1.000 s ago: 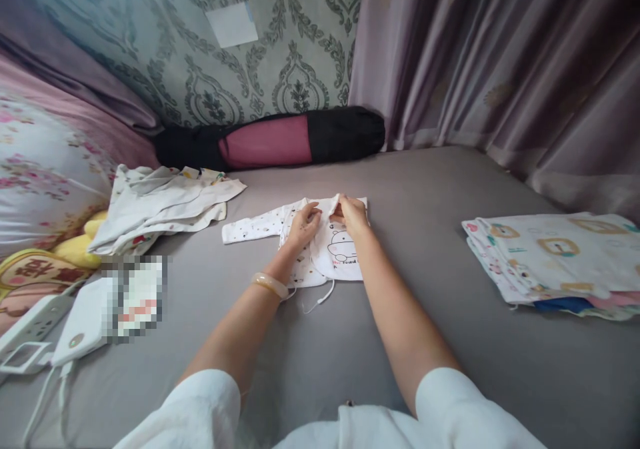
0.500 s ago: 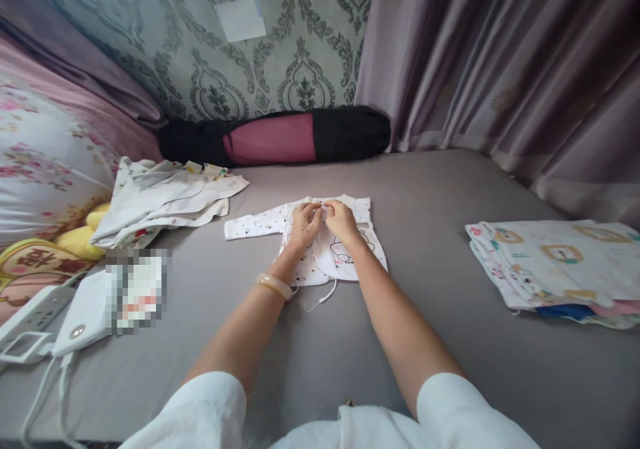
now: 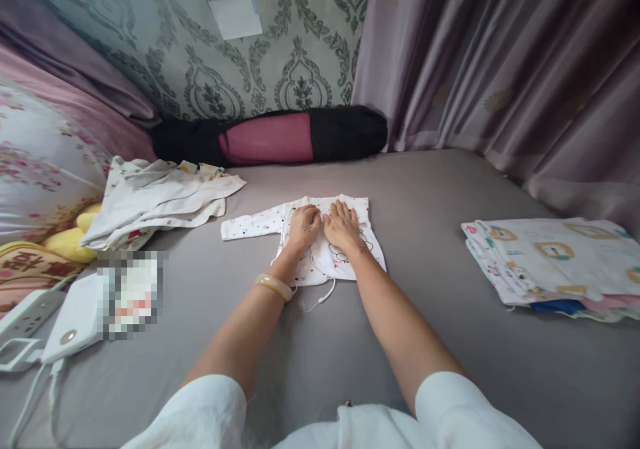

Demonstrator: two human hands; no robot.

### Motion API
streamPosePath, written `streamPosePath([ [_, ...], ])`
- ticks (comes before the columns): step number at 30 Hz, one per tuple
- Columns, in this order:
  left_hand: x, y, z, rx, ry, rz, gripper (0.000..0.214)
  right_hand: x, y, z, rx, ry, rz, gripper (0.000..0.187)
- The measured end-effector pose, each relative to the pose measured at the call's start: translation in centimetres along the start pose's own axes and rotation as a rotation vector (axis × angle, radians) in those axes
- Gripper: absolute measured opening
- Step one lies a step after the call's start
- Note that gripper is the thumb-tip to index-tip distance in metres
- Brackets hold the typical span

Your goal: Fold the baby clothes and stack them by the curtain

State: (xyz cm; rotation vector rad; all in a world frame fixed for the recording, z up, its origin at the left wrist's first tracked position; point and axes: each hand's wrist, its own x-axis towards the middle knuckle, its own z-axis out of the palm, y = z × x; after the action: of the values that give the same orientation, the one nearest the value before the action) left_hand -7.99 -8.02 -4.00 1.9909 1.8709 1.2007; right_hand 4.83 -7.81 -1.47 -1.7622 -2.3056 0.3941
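Observation:
A small white baby shirt [image 3: 321, 270] with a speckled pattern and a line-drawn print lies front up on the grey sheet. One sleeve stretches out to the left, while the one on the right is folded in across the top. My left hand [image 3: 303, 229] is closed at the upper middle of the shirt, its fingers curled together on the fabric by the neckline. Beside it, my right hand [image 3: 343, 227] rests flat on the right half with fingers extended, partly covering the print. A white tie string [image 3: 327, 293] trails from the lower hem.
Folded baby clothes [image 3: 555, 262] are stacked at right; loosely layered white garments [image 3: 165, 199] lie at left. A black and pink bag [image 3: 270, 137] runs along the wall. A white power bank [image 3: 77, 315], power strip [image 3: 30, 315] and cables sit at near left.
My right hand has gone from a pinch near the neckline to lying flat on the shirt. My left hand stays almost in place. The view has shifted slightly.

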Motion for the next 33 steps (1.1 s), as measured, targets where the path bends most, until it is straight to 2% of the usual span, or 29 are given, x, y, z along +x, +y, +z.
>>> streamPosePath([
  [15,-0.2,0.5,-0.5,-0.017,-0.013,-0.014,0.021,0.5,3.3,-1.0,-0.073,0.127,0.356,0.065],
  [18,-0.2,0.4,-0.4,0.003,0.003,-0.005,0.02,0.6,3.6,-1.3,-0.074,0.148,0.351,0.064],
  [21,-0.4,0.5,-0.3,0.032,0.008,0.043,0.023,0.7,3.4,-1.3,-0.095,0.193,0.242,0.061],
  [24,-0.6,0.8,-0.1,0.083,-0.09,0.134,0.025,0.8,2.8,-1.0,-0.088,0.184,0.143,0.061],
  [27,-0.8,1.2,0.1,0.134,-0.16,0.144,0.024,0.9,2.5,-0.5,-0.079,0.148,0.181,0.064],
  [33,-0.7,1.2,0.1,0.109,-0.163,0.113,0.026,1.1,2.7,0.0,-0.087,0.142,0.219,0.066],
])
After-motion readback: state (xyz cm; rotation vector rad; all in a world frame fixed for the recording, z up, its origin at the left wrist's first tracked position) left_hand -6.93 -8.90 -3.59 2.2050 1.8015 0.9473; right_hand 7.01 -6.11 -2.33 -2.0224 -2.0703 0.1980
